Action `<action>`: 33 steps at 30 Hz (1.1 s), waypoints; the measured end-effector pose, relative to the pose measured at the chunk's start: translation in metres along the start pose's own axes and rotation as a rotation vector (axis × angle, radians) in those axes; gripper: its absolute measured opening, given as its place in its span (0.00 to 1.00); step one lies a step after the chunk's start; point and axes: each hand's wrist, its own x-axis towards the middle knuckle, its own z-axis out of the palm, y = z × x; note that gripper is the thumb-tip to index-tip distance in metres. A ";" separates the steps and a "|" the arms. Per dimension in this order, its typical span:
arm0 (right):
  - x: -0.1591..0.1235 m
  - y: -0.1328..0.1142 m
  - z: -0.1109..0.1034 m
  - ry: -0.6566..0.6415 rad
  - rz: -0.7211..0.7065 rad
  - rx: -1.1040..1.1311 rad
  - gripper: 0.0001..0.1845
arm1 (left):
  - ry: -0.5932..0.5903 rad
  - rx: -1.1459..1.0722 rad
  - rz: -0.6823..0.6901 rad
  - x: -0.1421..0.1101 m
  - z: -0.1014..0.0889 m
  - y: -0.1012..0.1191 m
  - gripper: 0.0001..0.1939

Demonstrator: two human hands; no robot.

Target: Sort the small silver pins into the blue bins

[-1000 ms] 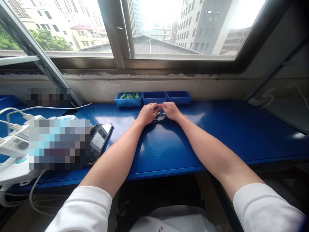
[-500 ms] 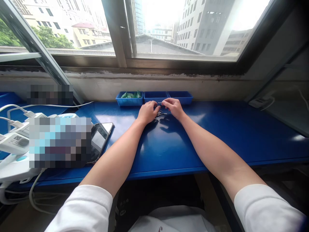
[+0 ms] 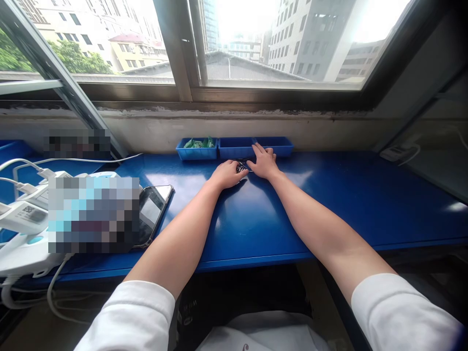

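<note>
A small pile of thin, dark and shiny metal pieces [image 3: 242,167] lies on the blue table between my two hands; their exact kind is too small to make out. My left hand [image 3: 226,174] rests around the pile's left side, thumb apart from the curved fingers, and hides part of it. On the pile's right side is my right hand [image 3: 264,163], fingers spread and thumb pointing at the metal pieces. Its fingertips reach the front of the blue bins, by the middle bin [image 3: 236,152] and the right bin [image 3: 283,150]. No held piece shows in either hand.
The left blue bin [image 3: 196,154] holds green and whitish crumpled material. A phone [image 3: 155,214] lies left of my left forearm, beside a white power strip [image 3: 22,253] with plugs and cables. A metal frame post [image 3: 78,105] slants at the left; the window wall stands behind the bins.
My right hand has gone from a pinch on a thin metal piece to spread fingers, with the piece no longer seen in it. My left hand has shifted slightly nearer me.
</note>
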 end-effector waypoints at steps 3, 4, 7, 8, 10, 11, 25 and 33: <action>0.001 0.001 0.001 -0.046 -0.009 0.037 0.37 | -0.013 -0.010 0.047 -0.001 -0.001 0.000 0.31; 0.001 0.001 0.001 -0.061 -0.016 0.050 0.37 | -0.020 -0.008 0.064 -0.001 -0.001 0.000 0.31; 0.000 0.001 0.001 -0.074 -0.044 0.081 0.37 | -0.039 0.002 0.098 -0.002 -0.002 0.000 0.34; 0.000 0.001 0.001 -0.057 -0.053 0.091 0.36 | -0.045 0.006 0.100 -0.002 -0.003 0.000 0.35; -0.001 0.000 -0.001 0.005 -0.076 0.114 0.32 | -0.058 0.017 0.092 -0.002 -0.003 0.001 0.35; -0.001 0.000 -0.002 0.038 -0.094 0.128 0.29 | -0.064 0.021 0.085 -0.002 -0.003 0.002 0.35; -0.012 0.001 -0.019 -0.246 -0.095 0.258 0.11 | 0.008 0.071 -0.009 -0.001 0.000 0.006 0.41; -0.013 0.007 -0.033 -0.376 -0.107 0.382 0.19 | -0.030 0.094 -0.067 -0.002 -0.002 0.006 0.45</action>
